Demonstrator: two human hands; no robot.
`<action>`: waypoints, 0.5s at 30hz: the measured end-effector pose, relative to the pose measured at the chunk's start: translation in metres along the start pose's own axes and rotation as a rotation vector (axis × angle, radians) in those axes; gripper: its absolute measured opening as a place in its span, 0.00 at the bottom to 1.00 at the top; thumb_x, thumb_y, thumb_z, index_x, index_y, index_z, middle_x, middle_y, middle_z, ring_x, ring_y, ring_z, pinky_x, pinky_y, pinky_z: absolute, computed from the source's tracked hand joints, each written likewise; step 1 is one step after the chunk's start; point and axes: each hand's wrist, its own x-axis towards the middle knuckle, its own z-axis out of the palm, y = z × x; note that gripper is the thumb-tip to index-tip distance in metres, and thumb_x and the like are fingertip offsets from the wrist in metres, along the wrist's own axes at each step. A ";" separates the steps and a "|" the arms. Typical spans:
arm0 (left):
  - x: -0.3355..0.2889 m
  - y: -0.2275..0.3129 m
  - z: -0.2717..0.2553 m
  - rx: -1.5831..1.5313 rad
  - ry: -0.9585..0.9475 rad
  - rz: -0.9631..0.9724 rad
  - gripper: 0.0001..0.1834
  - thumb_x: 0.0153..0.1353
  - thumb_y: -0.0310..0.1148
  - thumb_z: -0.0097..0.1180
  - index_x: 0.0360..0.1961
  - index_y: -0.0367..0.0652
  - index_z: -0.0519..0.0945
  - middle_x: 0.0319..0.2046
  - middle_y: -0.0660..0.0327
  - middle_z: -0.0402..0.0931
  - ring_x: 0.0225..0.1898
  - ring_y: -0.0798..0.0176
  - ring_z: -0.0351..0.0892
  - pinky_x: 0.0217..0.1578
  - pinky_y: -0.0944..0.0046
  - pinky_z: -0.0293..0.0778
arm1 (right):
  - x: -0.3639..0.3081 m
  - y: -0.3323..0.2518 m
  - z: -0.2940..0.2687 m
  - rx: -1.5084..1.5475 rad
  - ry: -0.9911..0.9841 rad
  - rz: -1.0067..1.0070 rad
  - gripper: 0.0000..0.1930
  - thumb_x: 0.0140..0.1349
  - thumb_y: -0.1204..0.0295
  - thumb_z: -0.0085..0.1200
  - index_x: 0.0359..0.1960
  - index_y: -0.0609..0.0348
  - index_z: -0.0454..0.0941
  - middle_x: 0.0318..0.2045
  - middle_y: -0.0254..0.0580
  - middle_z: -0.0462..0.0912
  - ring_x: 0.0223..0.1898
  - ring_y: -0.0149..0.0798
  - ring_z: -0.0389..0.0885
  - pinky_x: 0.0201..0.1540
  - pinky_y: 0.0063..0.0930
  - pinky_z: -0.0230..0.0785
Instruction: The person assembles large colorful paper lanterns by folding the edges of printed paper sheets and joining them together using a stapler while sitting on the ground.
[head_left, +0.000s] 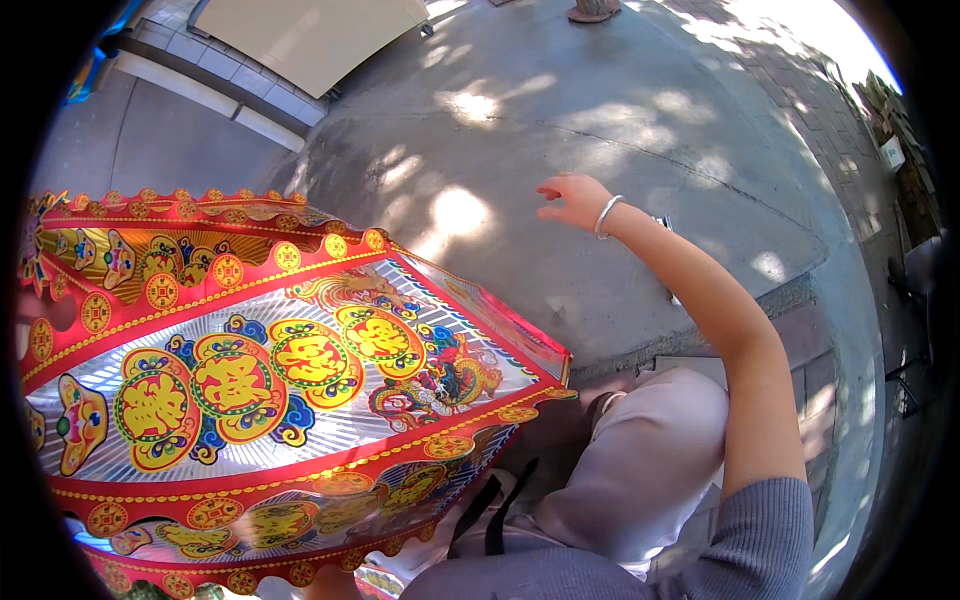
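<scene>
A large paper lantern [330, 370] with several sides fills the left of the view, tilted across my lap. It has red scalloped borders, shiny silver panels, yellow and red medallions and a colourful dragon. My right hand [577, 203] reaches out over the concrete, apart from the lantern. Its fingers are spread and nothing is in them; a pale bangle [604, 215] circles the wrist. Only a small patch of skin, apparently my left forearm, shows below the lantern at the lower edge. My left hand's fingers are hidden, so whether it grips the lantern does not show.
Grey concrete [620, 110] with sun patches stretches ahead, bordered by brick paving [790, 90] on the right. A beige panel [305, 35] stands by a tiled ledge [215, 62] at the upper left. Piled material [893, 130] lines the far right. My bent knee [680, 410] is just right of the lantern.
</scene>
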 end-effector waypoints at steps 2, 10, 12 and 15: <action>0.001 -0.001 -0.004 -0.001 0.000 -0.016 0.11 0.62 0.37 0.55 0.41 0.43 0.78 0.32 0.58 0.78 0.34 0.57 0.77 0.36 0.56 0.73 | 0.045 -0.057 0.015 0.109 -0.072 -0.255 0.28 0.53 0.55 0.59 0.53 0.58 0.75 0.47 0.49 0.80 0.50 0.50 0.76 0.54 0.39 0.68; 0.004 -0.009 -0.013 -0.028 -0.009 -0.032 0.12 0.63 0.39 0.54 0.44 0.45 0.78 0.34 0.61 0.78 0.36 0.58 0.77 0.38 0.57 0.73 | 0.108 -0.176 0.083 0.391 -0.157 -0.533 0.17 0.52 0.69 0.57 0.47 0.49 0.79 0.49 0.46 0.76 0.51 0.47 0.75 0.52 0.35 0.69; 0.011 -0.011 -0.011 -0.031 -0.014 -0.017 0.12 0.63 0.39 0.54 0.44 0.46 0.77 0.34 0.61 0.78 0.36 0.58 0.77 0.39 0.57 0.73 | 0.111 -0.178 0.091 0.369 -0.089 -0.617 0.14 0.53 0.70 0.56 0.43 0.52 0.81 0.45 0.45 0.79 0.48 0.47 0.78 0.49 0.36 0.71; 0.036 -0.013 0.001 -0.058 -0.026 0.018 0.13 0.63 0.40 0.53 0.45 0.46 0.77 0.35 0.62 0.78 0.37 0.59 0.77 0.39 0.58 0.73 | 0.117 -0.172 0.090 0.272 -0.012 -0.498 0.10 0.53 0.69 0.58 0.35 0.58 0.82 0.35 0.47 0.82 0.38 0.50 0.81 0.42 0.36 0.73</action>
